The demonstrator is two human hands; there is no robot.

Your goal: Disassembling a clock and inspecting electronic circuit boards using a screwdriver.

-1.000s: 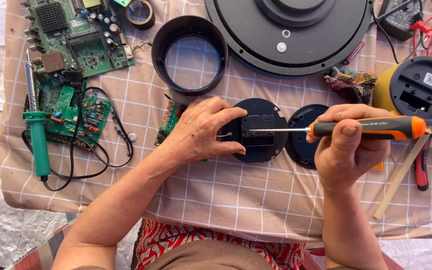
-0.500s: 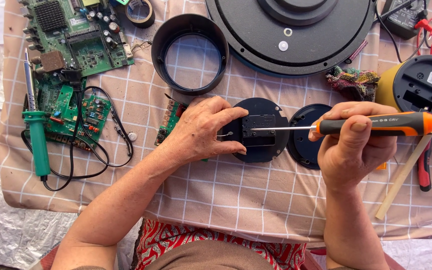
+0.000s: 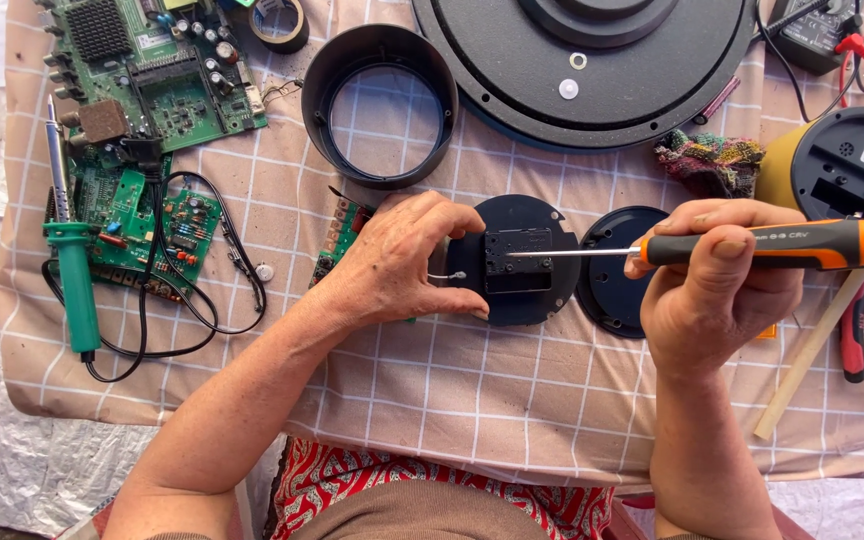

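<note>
Here, the round black part (image 3: 517, 262) lies on the checked cloth (image 3: 452, 390) near the middle of the table, the left hand (image 3: 402, 262) curling thumb and fingers around its left edge. The right hand (image 3: 717, 290) grips an orange-and-black screwdriver (image 3: 752, 245) in a closed fist, its tip resting on the part's square centre block. Just beside it sits a black round cover (image 3: 617, 275). Farther left lie green circuit boards (image 3: 142, 120) and a green soldering iron (image 3: 72, 270).

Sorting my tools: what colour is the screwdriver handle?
Orange and black screwdriver, held in the right hand; head view.
</note>
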